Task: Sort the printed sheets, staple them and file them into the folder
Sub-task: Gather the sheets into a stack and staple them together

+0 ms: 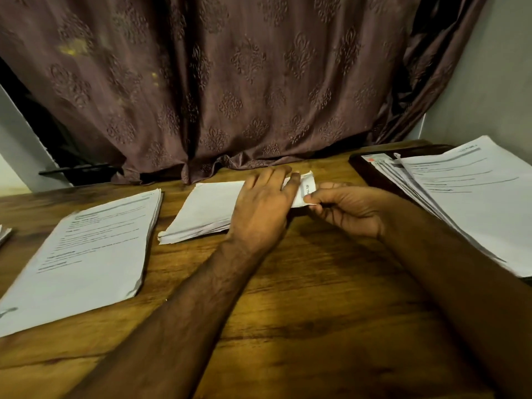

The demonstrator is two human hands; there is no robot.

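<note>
At the centre of the frame, both hands meet over a small stack of sheets point(207, 208) lying blank side up on the wooden counter point(316, 312). The left hand point(263, 205) lies palm down on the right part of that stack, its fingers straight and close together, pressing the paper flat, with the fingertips reaching toward the stack's far right corner. The right hand point(345, 208) comes in from the right with its fingers curled, and its thumb and forefinger pinch the turned-up right edge of the top sheet, where a strip of handwriting shows on the lifted underside. The two hands are just beside each other, nearly touching at that lifted corner. Both forearms are bare and run from the lower edge of the frame up toward the middle, the left one from the lower left, the right one from the lower right, so that they converge on the stack. At the left of the frame a larger printed stack point(86, 254) lies flat on the counter, text side up, well apart from the hands; the corner of more paper shows at the far left edge. At the right of the frame another printed pile point(472, 194), somewhat fanned, rests on a dark folder point(365, 165) whose rim shows at the pile's upper left. A brown patterned curtain point(230, 82) hangs behind the counter.
</note>
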